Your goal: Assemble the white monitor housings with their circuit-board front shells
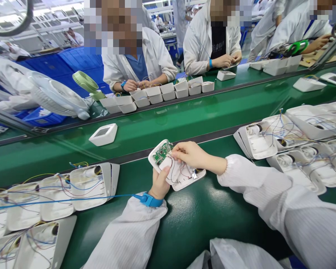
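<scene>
My left hand (160, 181), with a blue wrist strap (151, 200) at the cuff, grips a white plastic housing part (164, 164) by its lower left side, thumb on top. A green circuit board (162, 152) is set in that part's upper end. The fingers of my right hand (189, 154) are pinched together at the board's right edge, near thin dark wires; whatever they pinch is too small to make out. Another white housing piece (189, 183) lies beneath and to the right, with red and black wires between the two.
White housings with coloured wires stand in rows at left (86, 186) and right (260, 142). Beyond a dark rail runs a green conveyor belt (168, 123) carrying a white device (103, 134). Co-workers sit opposite, behind small white housings (155, 95). A blue cord (72, 200) leads left from my wrist.
</scene>
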The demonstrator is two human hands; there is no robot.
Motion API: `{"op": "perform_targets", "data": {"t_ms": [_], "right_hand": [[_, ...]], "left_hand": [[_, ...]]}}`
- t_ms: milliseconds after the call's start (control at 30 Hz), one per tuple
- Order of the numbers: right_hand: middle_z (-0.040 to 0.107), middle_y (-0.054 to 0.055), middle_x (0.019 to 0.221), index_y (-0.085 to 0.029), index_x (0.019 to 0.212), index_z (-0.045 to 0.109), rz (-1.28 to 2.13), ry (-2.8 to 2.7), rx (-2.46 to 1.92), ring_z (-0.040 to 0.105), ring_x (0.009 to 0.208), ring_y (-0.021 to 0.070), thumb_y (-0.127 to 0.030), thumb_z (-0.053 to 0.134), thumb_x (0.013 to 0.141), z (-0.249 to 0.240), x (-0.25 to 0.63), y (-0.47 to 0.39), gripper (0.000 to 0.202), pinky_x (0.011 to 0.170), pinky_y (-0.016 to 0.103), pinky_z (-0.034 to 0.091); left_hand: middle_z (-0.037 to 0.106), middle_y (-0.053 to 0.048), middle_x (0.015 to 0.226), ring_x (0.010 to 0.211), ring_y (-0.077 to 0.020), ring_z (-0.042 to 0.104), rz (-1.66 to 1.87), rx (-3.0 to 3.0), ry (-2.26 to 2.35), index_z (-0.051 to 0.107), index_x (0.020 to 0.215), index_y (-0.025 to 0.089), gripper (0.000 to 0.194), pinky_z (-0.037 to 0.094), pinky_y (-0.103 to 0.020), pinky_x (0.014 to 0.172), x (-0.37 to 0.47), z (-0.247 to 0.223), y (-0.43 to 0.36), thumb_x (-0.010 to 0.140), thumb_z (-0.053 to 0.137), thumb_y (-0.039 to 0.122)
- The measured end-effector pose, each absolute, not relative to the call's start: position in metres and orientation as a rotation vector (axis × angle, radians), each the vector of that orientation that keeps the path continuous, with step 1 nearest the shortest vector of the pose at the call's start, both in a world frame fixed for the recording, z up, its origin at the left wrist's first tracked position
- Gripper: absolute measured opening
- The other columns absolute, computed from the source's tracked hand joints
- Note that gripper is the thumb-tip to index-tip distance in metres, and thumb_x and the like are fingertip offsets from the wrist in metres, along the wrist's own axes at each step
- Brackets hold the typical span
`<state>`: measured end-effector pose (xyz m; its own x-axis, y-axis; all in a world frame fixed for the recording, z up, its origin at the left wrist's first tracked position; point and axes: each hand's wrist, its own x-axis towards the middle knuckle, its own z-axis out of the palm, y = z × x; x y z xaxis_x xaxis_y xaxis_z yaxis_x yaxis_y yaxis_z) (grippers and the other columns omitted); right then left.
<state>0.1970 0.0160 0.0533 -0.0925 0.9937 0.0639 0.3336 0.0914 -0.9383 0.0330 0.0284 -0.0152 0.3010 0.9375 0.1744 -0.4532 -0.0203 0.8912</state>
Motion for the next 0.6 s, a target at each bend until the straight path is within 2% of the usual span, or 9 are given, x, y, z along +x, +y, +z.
{"op": "perform_targets", "data": {"t_ms": [200, 367, 600], "right_hand": [[0.067, 0.000, 0.066, -0.015, 0.083, 0.066, 1.045, -1.537, -1.383, 0.063, 0.063, 0.0122, -0.024, 0.059, 0.088, 0.0545, 0.1965, 0.0158, 0.012, 0.063, 0.024, 0.046], [0.067, 0.000, 0.067, -0.015, 0.082, 0.065, 1.044, -1.534, -1.386, 0.063, 0.063, 0.0117, -0.024, 0.059, 0.089, 0.0544, 0.1948, 0.0143, 0.013, 0.063, 0.023, 0.045], [0.067, 0.001, 0.070, -0.015, 0.080, 0.064, 1.031, -1.498, -1.348, 0.062, 0.063, 0.0116, -0.022, 0.058, 0.089, 0.0487, 0.1946, 0.0149, 0.013, 0.063, 0.023, 0.046]], "left_hand": [[0.072, -0.011, 0.107, 0.102, -0.0275, 0.068, 1.202, 1.101, 0.602, 0.069, 0.108, 0.016, 0.041, 0.054, -0.038, 0.092, 0.0331, -0.0135, 0.0275, 0.074, 0.073, 0.040], [0.071, -0.011, 0.108, 0.105, -0.0294, 0.067, 1.222, 1.080, 0.634, 0.067, 0.113, 0.016, 0.049, 0.052, -0.041, 0.097, 0.0332, -0.0146, 0.0278, 0.072, 0.074, 0.042], [0.072, -0.010, 0.108, 0.102, -0.0277, 0.068, 1.213, 1.102, 0.649, 0.068, 0.110, 0.016, 0.045, 0.052, -0.039, 0.096, 0.0332, -0.0146, 0.0278, 0.073, 0.074, 0.042]]}}
